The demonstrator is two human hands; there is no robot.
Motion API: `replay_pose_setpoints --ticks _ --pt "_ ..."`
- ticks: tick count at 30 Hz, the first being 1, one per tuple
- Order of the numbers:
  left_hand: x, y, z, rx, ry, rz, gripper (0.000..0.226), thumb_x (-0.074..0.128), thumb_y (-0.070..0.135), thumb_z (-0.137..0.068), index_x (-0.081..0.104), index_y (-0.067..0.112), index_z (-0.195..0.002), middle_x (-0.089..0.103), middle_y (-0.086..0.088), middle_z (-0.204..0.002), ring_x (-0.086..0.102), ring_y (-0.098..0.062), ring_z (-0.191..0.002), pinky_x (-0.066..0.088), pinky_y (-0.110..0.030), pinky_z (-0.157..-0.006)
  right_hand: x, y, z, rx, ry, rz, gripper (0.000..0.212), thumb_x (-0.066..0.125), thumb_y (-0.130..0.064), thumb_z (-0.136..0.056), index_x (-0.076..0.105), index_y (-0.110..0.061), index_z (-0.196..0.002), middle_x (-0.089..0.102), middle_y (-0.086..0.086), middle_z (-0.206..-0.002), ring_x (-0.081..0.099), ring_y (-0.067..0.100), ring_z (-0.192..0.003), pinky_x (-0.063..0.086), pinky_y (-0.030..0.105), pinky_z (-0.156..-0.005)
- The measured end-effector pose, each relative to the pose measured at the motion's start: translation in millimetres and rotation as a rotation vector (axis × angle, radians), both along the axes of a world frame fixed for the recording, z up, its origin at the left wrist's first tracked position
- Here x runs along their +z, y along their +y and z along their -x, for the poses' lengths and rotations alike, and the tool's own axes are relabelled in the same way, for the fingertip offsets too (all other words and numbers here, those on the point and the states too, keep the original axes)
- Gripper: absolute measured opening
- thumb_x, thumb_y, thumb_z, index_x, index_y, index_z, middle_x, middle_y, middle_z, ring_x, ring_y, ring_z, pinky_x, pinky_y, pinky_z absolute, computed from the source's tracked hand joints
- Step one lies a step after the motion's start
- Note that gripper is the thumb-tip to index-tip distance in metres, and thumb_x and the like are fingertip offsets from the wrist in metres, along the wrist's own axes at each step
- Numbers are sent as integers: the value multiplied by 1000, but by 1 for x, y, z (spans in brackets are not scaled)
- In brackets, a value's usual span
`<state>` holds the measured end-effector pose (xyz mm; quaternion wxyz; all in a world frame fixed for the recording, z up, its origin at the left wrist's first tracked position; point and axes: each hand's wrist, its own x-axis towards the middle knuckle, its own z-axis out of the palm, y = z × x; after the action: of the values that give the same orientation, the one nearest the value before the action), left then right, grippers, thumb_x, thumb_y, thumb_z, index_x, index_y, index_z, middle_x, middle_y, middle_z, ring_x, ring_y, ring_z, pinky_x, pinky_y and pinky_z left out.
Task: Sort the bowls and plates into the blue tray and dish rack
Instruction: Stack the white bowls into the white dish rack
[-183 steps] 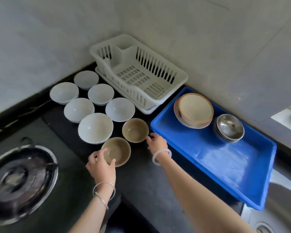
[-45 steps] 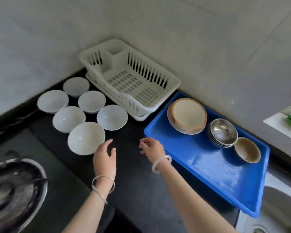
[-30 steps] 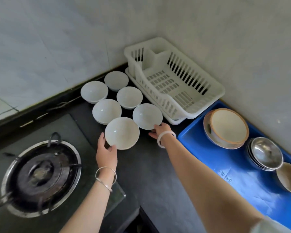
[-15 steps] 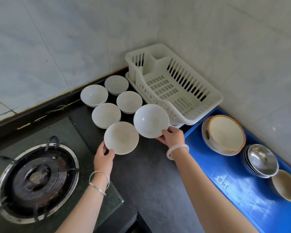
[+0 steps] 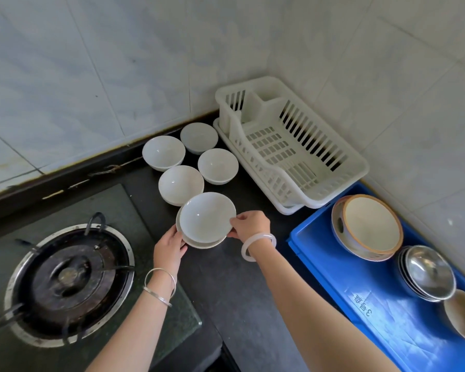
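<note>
Holding two nested bowls over counter, upper rim pinched by right hand, lower gripped by left hand, beside four loose bowls, one rack, one tray.

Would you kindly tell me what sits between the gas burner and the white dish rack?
Head view: four loose white bowls and a nested pair, held by the left hand and right hand.
</note>
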<state>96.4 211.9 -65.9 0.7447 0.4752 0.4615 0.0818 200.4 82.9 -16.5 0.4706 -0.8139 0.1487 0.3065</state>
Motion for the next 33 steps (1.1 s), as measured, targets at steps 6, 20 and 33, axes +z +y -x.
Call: replay_pose_setpoints --ticks 6,20,33 --pt "-3 1 -2 4 48 -5 40 47 15 -94 47 8 -134 56 -14 -130 56 -32 -116 45 -38 -96 -3 4 1 60 -4 81 10 61 -14 -85 63 -18 -76 72 4 -71 72 14 -69 58 34 -80" --pt "0 6 -7 -51 54 -31 46 43 1 -88 52 15 -131 59 -14 -126 55 -30 -119 47 -40 -98 -25 2 3 28 143 -5 30 62 -18 -85 53 -20 -114 62 9 -102 64 21 -84 60 38 -75" --pt "17 0 -8 -6 18 -107 41 48 6 -86 58 20 -123 67 -10 -110 64 -26 -102 54 -32 -81 -24 -5 8 -59 140 -285 37 56 -16 -90 57 -25 -126 67 -6 -95 71 15 -75 60 29 -60"
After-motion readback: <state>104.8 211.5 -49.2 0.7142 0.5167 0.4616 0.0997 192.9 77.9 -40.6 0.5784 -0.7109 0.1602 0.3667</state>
